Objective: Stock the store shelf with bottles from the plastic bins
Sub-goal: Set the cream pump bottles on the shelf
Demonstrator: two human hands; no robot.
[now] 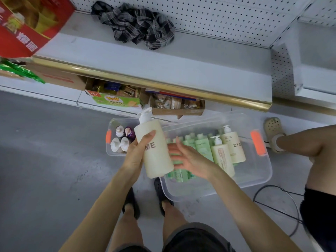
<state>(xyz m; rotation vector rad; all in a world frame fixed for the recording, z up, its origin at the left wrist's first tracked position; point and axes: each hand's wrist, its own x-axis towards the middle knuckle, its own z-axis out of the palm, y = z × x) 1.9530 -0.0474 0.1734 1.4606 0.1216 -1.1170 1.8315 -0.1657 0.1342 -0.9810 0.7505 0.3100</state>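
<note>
The left hand (135, 155) grips a tall pump bottle (154, 151), thumb curled across its front and fingers wrapped behind. The bottle is a smooth, matte cream cylinder with rounded shoulders and a white pump head, tilted slightly left, with dark letters "ME" showing beside the thumb. It is held in the air above the gap between the two bins. The right hand (183, 155) is spread with loose, straight fingers, palm turned toward the bottle's side. It is blurred, and whether it touches the bottle cannot be told.

Under the right hand sits the large bin (261, 177), clear glossy plastic with rounded corners and an orange latch (258, 142). Inside lie pale green bottles (201, 144) packed side by side and two cream pump bottles (233, 144) leaning at the right. Just left is the small bin (111, 151), also clear plastic, holding a few small round-topped pump bottles (120, 144).

Both bins rest on the floor (45, 142), grey speckled concrete. Above runs the white shelf (181, 57), flat metal with a shiny gold edge strip (163, 84) and a perforated back panel (218, 15). A crumpled dark plaid cloth (134, 24) lies on it. At the right stands another person's bare leg (300, 142).
</note>
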